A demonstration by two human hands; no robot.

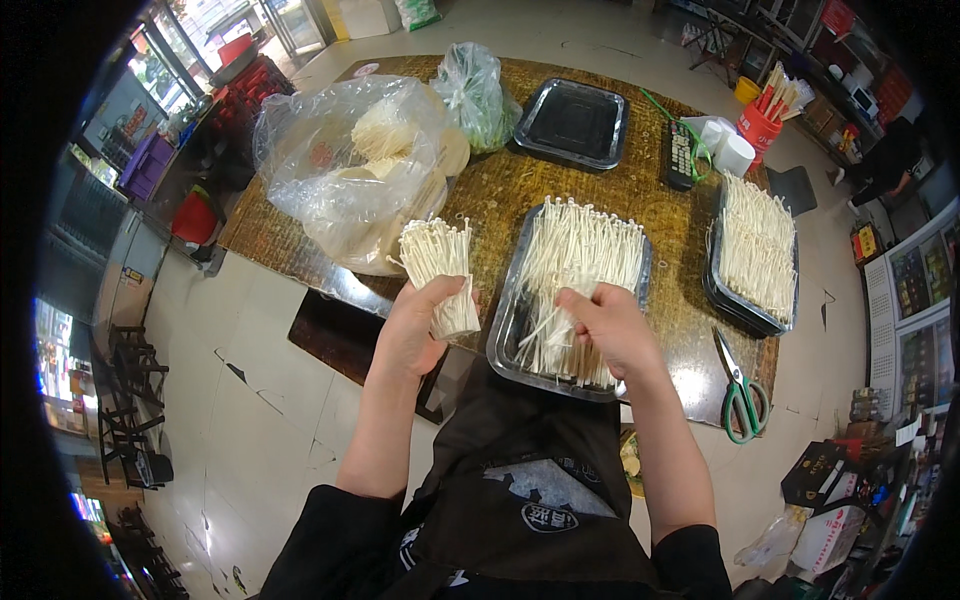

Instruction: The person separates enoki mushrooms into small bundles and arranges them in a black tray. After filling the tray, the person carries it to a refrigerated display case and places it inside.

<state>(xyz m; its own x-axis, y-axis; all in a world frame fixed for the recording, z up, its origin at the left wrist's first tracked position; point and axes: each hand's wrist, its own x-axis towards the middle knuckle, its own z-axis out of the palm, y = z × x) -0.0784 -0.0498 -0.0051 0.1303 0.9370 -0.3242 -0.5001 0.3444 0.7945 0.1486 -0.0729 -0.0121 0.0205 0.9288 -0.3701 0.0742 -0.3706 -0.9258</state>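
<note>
My left hand (420, 322) grips a bunch of enoki mushrooms (442, 255), caps pointing away from me, left of a black plastic tray (504, 352). Over that tray my right hand (611, 326) pinches a small, partly blurred cluster of enoki stems (559, 326). Rows of enoki mushrooms (585, 240) fill most of the tray, with dark bottom showing at its left side. Stacked trays topped with enoki (757, 255) stand at the table's right. A large clear plastic bag (330, 172) at the left holds more enoki mushrooms (386, 131).
On the wooden table (495, 187) lie an empty black tray (571, 124), a tied bag of greens (480, 112), a remote control (679, 154), white rolls (733, 155), a red container of chopsticks (759, 131) and green-handled scissors (741, 397). A person (889, 161) is at the far right.
</note>
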